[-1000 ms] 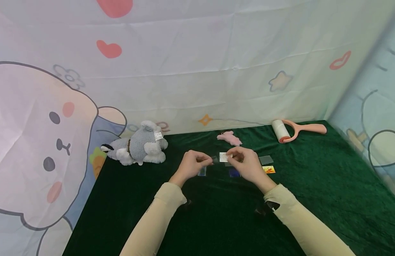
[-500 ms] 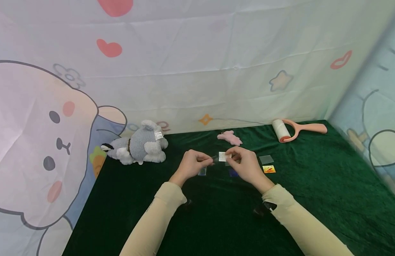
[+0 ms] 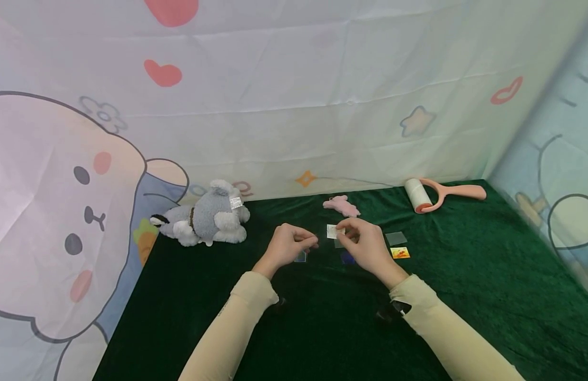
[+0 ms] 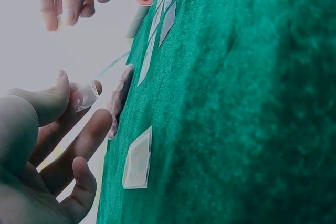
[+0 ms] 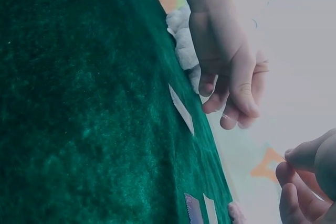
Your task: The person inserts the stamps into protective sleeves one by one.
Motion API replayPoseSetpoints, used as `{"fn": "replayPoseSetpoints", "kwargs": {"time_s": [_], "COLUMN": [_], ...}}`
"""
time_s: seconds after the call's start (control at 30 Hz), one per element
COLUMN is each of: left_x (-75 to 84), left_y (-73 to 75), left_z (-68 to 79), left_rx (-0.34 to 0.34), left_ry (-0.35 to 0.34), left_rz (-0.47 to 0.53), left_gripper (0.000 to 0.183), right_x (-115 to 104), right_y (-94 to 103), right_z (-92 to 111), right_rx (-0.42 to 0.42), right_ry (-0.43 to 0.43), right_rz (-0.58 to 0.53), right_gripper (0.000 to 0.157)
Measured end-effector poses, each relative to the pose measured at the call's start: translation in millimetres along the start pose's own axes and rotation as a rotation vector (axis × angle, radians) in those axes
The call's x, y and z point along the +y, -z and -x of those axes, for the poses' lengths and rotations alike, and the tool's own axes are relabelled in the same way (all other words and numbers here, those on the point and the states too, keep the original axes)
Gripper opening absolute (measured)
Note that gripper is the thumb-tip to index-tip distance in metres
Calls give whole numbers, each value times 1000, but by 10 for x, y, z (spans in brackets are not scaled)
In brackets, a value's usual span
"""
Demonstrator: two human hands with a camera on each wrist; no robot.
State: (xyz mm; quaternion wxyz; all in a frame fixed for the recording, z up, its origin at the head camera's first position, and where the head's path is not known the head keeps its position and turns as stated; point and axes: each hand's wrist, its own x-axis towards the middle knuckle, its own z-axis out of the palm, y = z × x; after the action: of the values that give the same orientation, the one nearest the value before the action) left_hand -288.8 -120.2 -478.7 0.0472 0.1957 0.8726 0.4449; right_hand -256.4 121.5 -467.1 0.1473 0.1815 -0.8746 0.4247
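Note:
Thumb and index finger of my left hand [image 3: 286, 245] pinch a small clear plastic film [image 4: 87, 96], bent and glossy in the left wrist view. Across a narrow gap, my right hand [image 3: 364, 244] pinches a small white card [image 3: 332, 231] at its edge. The card faces the left fingertips and is washed out in the right wrist view. Below the left hand lies a small clear sleeve [image 3: 300, 257] on the green cloth. Under the right hand, partly covered, are a dark blue packet [image 3: 347, 258] and a greyish translucent piece [image 3: 338, 244].
Right of the hands lie a grey translucent rectangle [image 3: 396, 238] and a yellow-red card [image 3: 400, 252]. Behind them are a pink plush toy [image 3: 342, 205] and a lint roller [image 3: 418, 196]. A grey plush toy [image 3: 210, 214] lies at left. A printed curtain [image 3: 274, 106] borders the back.
Both hands stay nearly in place. The clear film at the left fingertips, visible as a dark strip earlier, hardly shows now in the head view. The white card has risen slightly.

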Motion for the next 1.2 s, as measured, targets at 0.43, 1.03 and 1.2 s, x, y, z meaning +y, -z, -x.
{"fn": "replayPoseSetpoints", "kwargs": {"time_s": [0.43,1.03,1.2], "left_x": [-1,30,36], "left_y": [14,9,21], "left_z": [6,16,15], "left_rx": [26,30,4], "left_ry": [22,60,41], "left_rz": [48,80,92], "left_gripper": [9,10,12], "right_x": [-13,-7,1], "right_y": [19,4,24], "right_z": [3,7,-1], "right_rx": [9,-18,-45], "right_ry": [-13,-6,-17], "right_rz": [-4,-31,-40], "right_gripper": [13,12,12]}}
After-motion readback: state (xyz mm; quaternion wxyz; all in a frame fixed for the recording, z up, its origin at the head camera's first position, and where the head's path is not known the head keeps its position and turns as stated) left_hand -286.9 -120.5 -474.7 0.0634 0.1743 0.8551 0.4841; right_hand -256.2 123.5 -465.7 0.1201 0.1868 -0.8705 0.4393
